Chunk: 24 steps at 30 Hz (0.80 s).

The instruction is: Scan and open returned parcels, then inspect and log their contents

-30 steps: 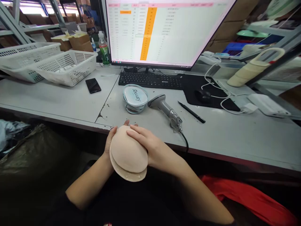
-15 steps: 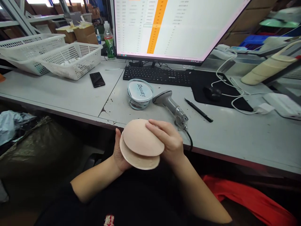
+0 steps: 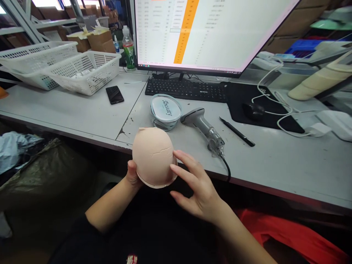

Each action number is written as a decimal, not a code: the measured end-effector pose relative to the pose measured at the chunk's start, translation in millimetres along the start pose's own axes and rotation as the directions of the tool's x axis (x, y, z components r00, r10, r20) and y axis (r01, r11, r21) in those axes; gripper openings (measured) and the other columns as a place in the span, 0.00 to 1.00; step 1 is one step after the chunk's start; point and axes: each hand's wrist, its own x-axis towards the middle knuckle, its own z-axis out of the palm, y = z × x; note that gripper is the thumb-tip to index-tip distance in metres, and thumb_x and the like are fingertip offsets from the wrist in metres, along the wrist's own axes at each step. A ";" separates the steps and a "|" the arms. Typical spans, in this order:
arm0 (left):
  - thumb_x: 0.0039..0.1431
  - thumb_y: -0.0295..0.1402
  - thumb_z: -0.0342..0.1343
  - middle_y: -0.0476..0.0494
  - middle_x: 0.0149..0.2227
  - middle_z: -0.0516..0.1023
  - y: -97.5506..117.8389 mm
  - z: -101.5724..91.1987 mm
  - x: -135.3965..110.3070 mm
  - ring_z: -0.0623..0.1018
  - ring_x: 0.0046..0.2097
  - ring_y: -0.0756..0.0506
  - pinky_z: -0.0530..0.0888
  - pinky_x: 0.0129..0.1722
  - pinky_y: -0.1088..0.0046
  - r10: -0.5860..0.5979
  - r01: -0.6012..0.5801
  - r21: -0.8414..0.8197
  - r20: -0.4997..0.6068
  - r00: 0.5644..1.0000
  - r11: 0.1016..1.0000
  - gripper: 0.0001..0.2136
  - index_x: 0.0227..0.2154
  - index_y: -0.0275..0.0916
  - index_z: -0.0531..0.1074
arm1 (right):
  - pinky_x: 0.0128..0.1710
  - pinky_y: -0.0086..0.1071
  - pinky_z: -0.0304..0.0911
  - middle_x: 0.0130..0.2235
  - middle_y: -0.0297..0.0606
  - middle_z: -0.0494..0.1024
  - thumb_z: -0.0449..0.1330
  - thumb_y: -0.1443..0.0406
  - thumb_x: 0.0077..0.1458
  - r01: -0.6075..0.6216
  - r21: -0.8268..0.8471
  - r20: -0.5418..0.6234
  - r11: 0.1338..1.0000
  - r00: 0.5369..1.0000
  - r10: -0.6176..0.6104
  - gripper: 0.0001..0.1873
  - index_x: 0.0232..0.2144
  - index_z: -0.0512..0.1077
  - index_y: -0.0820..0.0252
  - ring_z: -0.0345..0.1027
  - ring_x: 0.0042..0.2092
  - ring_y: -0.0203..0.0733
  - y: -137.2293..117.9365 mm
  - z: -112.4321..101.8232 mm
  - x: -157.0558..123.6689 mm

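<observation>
A pair of beige bra cups (image 3: 154, 161), stacked one on the other, sits in my left hand (image 3: 133, 176) in front of the desk edge. The upper cup's rounded side faces up and has a crease across it. My left thumb grips the near left rim; the other left fingers are hidden underneath. My right hand (image 3: 200, 189) is open, its fingers apart, with two fingertips touching the cups' right side. Beyond the cups stands a round clear case (image 3: 166, 110) with a pale lettered lid. A grey barcode scanner (image 3: 203, 126) lies to its right.
A monitor (image 3: 220, 36), keyboard (image 3: 187, 89) and mouse (image 3: 253, 110) are at the back. A phone (image 3: 114, 95) and white baskets (image 3: 90, 82) are at left. A black pen (image 3: 237, 132) lies right of the scanner, whose cable hangs over the desk edge.
The cups have come together into a closer stack and turned, so the creased side faces up. My right hand has loosened its grip and moved to their right side, fingers spreading.
</observation>
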 end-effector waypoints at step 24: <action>0.68 0.44 0.47 0.40 0.60 0.72 97.8 24.5 247.6 0.66 0.64 0.36 0.59 0.64 0.56 0.000 -0.498 0.837 0.511 0.859 -0.225 0.21 0.57 0.40 0.71 | 0.23 0.31 0.75 0.50 0.34 0.79 0.60 0.53 0.62 -0.115 0.991 0.109 -0.073 0.353 0.929 0.16 0.51 0.71 0.44 0.77 0.39 0.41 49.7 -3.7 4.9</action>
